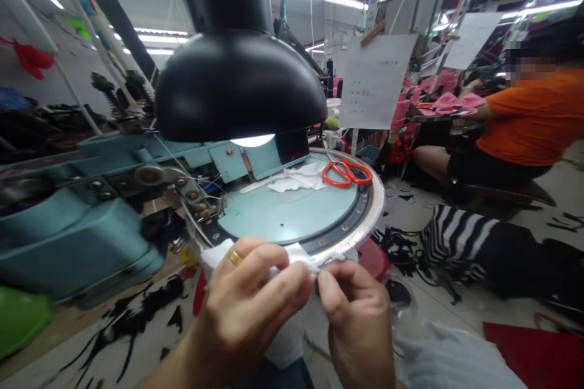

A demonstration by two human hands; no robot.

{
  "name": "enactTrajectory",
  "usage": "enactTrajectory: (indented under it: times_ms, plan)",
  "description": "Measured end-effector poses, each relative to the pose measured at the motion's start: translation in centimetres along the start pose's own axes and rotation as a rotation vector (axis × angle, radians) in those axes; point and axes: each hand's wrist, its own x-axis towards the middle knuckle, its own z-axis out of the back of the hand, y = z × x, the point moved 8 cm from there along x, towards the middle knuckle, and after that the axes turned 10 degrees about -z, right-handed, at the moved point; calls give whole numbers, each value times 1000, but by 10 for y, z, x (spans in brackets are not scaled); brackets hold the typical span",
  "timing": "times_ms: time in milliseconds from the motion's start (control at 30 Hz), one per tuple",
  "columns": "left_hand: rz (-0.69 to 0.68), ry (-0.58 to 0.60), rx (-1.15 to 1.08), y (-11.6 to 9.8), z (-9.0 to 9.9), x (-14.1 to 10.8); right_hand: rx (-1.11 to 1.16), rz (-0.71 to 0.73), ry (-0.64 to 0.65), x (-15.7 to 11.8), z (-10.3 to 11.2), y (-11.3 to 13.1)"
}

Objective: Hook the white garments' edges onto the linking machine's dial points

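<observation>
While L hand (258,301) & R hand (356,310) pinch soft white fabric (283,345) at the round silver toothed metal ring's (377,199) near edge, work looks prob. midway, w/ cloth hanging loose below, amt. on teeth unclear.

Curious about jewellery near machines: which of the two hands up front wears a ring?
The left hand, at the white fabric: a gold ring circles one finger. The right hand shows none.

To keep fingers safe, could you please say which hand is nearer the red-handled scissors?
Right: the right hand is on the near side of the scissors, roughly in line; the left hand is farther left.
</observation>
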Motion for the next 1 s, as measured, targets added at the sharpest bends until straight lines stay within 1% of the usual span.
enactTrajectory:
  times_ms: [67,133,200,267,300,333,367,433,467,500,567,600,633,667,700,733,767,800,833,867,933,1000]
  plan:
    - [7,64,-28,8,3,1,-27,8,13,2,0,6]
    - [98,164,-106,25,5,6,-70,10,39,3,0,13]
    - [211,293,-148,43,3,13,-105,11,88,2,-2,14]
    - [304,463,-145,56,-8,20,-109,28,123,0,0,9]
    - [336,545,-139,60,-16,22,-112,43,109,-1,4,5]
    - [355,604,-128,63,-24,24,-120,62,66,0,12,0]
    - [365,626,-110,65,-30,27,-135,88,4,2,22,-4]
    - [374,578,-68,70,-36,34,-199,179,-90,7,42,-1]
    - [374,532,-59,72,-36,37,-240,247,-119,8,51,7]
    - [374,480,-63,73,-33,38,-283,321,-145,7,58,19]
    - [366,385,-126,71,-21,35,-348,479,-181,1,68,52]
    - [363,341,-166,69,-13,32,-373,547,-173,-4,67,69]
    - [358,305,-195,65,-5,29,-393,591,-123,-8,61,82]
    - [352,289,-212,61,1,25,-410,590,-28,-10,50,90]
    - [344,291,-220,56,5,22,-412,536,95,-10,36,92]
    - [337,307,-221,51,6,19,-393,427,216,-10,22,86]
    - [330,327,-225,46,5,17,-350,284,308,-9,9,75]
    - [318,345,-237,42,3,16,-286,135,361,-8,-1,61]
    - [306,359,-253,38,0,17,-212,9,376,-8,-8,47]
    - [297,368,-265,36,-2,17,-139,-81,367,-8,-13,34]
    - [269,386,-274,32,-7,20,-13,-167,326,-7,-18,16]
    - [235,393,-273,30,-8,22,85,-203,294,-8,-20,5]
